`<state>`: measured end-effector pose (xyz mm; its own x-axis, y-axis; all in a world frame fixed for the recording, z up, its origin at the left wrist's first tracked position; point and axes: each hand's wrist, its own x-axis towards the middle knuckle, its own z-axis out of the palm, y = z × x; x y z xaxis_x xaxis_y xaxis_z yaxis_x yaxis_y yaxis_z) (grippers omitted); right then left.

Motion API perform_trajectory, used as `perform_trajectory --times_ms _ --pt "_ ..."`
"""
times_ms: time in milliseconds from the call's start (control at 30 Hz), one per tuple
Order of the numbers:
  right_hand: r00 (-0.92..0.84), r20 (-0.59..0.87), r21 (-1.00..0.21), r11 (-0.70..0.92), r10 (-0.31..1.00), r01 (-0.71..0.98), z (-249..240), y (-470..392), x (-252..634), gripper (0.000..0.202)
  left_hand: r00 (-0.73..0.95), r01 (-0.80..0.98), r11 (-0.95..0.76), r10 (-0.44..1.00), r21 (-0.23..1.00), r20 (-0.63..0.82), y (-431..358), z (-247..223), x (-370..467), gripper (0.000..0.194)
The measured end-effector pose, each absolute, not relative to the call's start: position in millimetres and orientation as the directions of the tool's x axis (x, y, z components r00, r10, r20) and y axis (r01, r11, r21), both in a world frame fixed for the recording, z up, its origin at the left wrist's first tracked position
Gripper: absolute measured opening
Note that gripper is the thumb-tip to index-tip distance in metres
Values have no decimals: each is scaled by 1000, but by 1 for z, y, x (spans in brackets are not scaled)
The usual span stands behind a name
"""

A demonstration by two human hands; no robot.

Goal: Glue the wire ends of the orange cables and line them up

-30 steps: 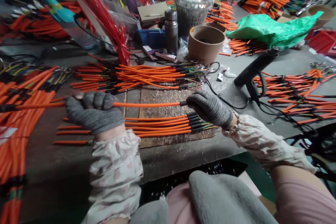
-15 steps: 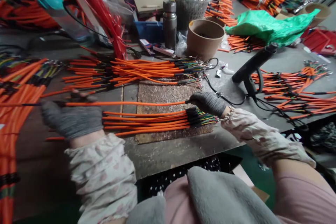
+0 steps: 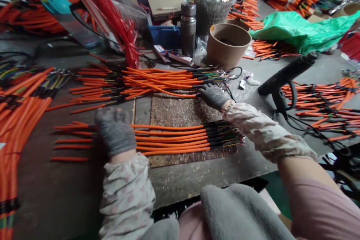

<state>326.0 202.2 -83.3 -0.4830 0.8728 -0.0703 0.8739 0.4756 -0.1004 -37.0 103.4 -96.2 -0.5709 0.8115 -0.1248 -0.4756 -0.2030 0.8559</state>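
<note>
My left hand [image 3: 116, 131], in a grey glove, lies palm down across a row of orange cables [image 3: 171, 138], fingers pointing away from me. These cables lie side by side, with black sleeves and thin coloured wires at their right ends. Under them is a worn, rough board [image 3: 165, 110]. Farther back, my right hand [image 3: 214, 96], also gloved, is closed around the sleeved end of the front orange cable [image 3: 174, 93] of a loose pile [image 3: 157, 77]. Its fingers hide that cable's black sleeve.
A black heat gun [image 3: 287, 77] with a cord rests on the right, near more orange cables [image 3: 323, 93]. Behind the pile stand a cardboard tube [image 3: 229, 47], a dark flask [image 3: 188, 30] and a grey basket [image 3: 212, 7]. Bundled cables [image 3: 25, 120] cover the left side.
The cable held between both hands now lies in the front row. My right hand moved back to the loose pile; my left hand moved right and nearer, onto the row.
</note>
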Motion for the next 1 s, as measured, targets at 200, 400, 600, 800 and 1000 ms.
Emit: perform_trajectory --times_ms 200,400,600,800,1000 --pt "-543 56 5 544 838 839 -65 179 318 33 -450 -693 42 755 719 -478 127 -78 20 18" --pt "-611 418 -237 730 673 641 -31 99 339 25 -234 -902 -9 851 432 -470 165 -49 18 42" --pt "-551 357 -633 629 754 451 -29 69 354 20 -416 -859 -347 901 375 -119 133 2 26 50" --pt "-565 244 -424 611 788 669 -67 86 359 24 -539 -665 -299 826 685 -163 100 -7 17 39" --pt "-647 -102 -334 586 756 738 -103 109 367 17 -649 -534 -238 731 811 -212 70 -66 -36 26"
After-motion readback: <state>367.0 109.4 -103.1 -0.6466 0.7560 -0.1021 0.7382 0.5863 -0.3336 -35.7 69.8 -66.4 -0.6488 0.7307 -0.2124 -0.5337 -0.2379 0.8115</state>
